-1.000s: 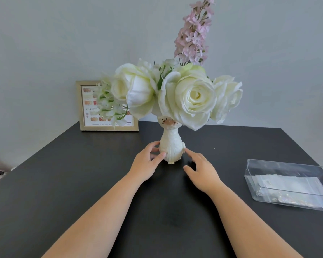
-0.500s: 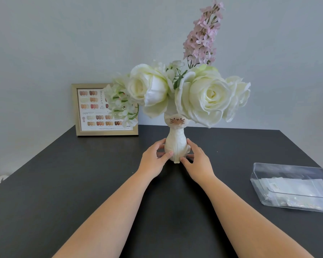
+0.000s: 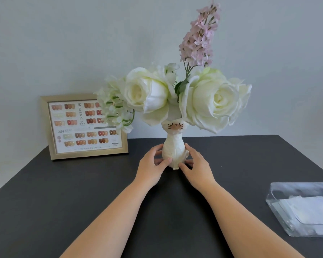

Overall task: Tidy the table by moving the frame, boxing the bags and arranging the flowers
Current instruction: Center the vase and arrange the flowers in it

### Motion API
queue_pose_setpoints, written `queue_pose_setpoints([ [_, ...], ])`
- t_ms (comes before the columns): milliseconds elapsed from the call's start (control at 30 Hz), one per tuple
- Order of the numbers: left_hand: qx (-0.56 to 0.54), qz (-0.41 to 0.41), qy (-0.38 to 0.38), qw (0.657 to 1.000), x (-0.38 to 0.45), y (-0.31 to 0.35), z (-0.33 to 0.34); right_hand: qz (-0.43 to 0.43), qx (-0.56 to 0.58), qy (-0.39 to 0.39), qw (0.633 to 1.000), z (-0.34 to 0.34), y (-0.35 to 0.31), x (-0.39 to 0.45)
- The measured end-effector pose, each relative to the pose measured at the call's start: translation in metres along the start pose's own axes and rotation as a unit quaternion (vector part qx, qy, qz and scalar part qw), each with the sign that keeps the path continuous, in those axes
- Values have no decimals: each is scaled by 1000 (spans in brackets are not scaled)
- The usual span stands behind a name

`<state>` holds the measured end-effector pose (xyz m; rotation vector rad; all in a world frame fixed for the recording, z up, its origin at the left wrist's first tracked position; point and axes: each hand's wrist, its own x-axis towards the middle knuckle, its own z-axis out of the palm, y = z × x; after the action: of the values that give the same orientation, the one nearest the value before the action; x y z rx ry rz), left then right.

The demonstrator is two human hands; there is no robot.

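On a dark tabletop [image 3: 63,192] against a pale wall: left hand [image 3: 151,169] and right hand [image 3: 197,169] fingers [image 3: 165,162] clamped round the upright cat vase [image 3: 173,151] of flowers [image 3: 209,101], frame [image 3: 82,125] back-left, boxed bags [image 3: 309,211] far right.

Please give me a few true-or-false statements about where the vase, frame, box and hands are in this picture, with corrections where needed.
1. Both hands touch the cat-shaped vase, the left hand and the right hand on opposite sides of its base. True.
2. The vase lies on its side. False: it stands upright on the dark table.
3. The gold frame stands at the far left edge of the table, against the wall. True.
4. The clear box is empty. False: pale bags lie inside it.
5. The pink flower spike rises above the white roses. True.
6. The vase holds only pink flowers. False: most are white.
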<state>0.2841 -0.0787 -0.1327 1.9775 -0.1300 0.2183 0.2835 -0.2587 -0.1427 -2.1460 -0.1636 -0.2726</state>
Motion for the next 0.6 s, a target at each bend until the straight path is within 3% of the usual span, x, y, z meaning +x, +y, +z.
queue_pose_setpoints([
  [433, 20, 19, -3, 1000, -13, -5, -4, -29, -16, -7, 999, 2, 6, 0],
  [600, -5, 2, 27, 1000, -20, 9, -7, -38, 43, 73, 996, -7, -7, -13],
])
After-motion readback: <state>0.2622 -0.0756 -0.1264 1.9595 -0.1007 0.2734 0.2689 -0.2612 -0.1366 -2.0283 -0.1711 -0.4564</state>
